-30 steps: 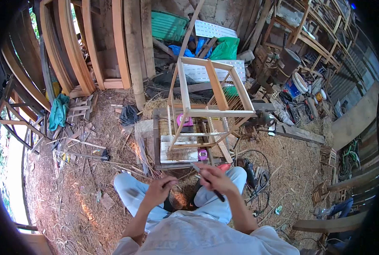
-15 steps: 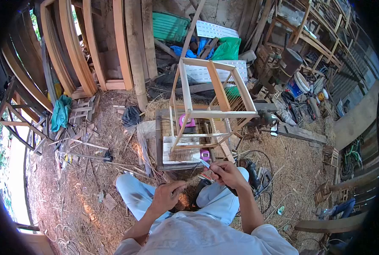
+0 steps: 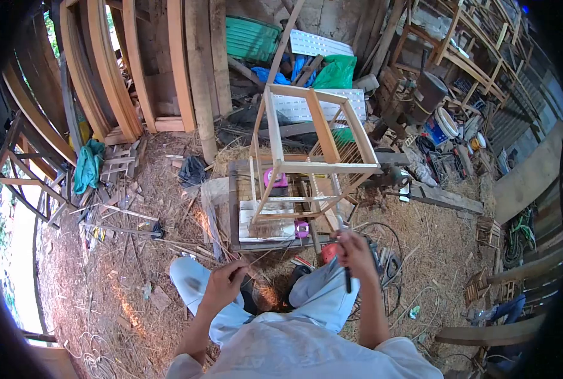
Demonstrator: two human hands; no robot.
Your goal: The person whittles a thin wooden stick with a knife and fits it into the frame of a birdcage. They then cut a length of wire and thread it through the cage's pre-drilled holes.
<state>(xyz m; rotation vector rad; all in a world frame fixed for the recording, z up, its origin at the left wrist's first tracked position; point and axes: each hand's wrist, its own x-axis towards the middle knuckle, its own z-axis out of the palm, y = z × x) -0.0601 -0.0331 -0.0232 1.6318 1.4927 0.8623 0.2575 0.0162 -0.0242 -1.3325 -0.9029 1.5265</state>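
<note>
My right hand (image 3: 355, 252) is closed around a knife-like tool (image 3: 348, 280); its black handle sticks out below the fist and a pale metal end shows above. The exact kind of tool is hard to make out. Over my left knee, my left hand (image 3: 223, 285) is pinched shut, possibly on something thin that is too small to name. Ahead of both hands, a wooden frame (image 3: 324, 168) with slim rods on its right side stands on a low workbench (image 3: 235, 215). A pink tape measure (image 3: 302, 228) lies at the bench's near edge, with a magenta object (image 3: 275, 179) farther back.
Shavings and wood scraps cover the ground (image 3: 168, 252). A red object (image 3: 329, 252) sits by my right knee, near a looping black cable (image 3: 400, 278). Tall wooden frames (image 3: 111, 76) lean at the back left. Buckets (image 3: 442, 126) and clutter fill the right side.
My right hand has moved right and turned, so the tool's metal end now points up and away. My left hand has moved left and slightly down, farther from the right.
</note>
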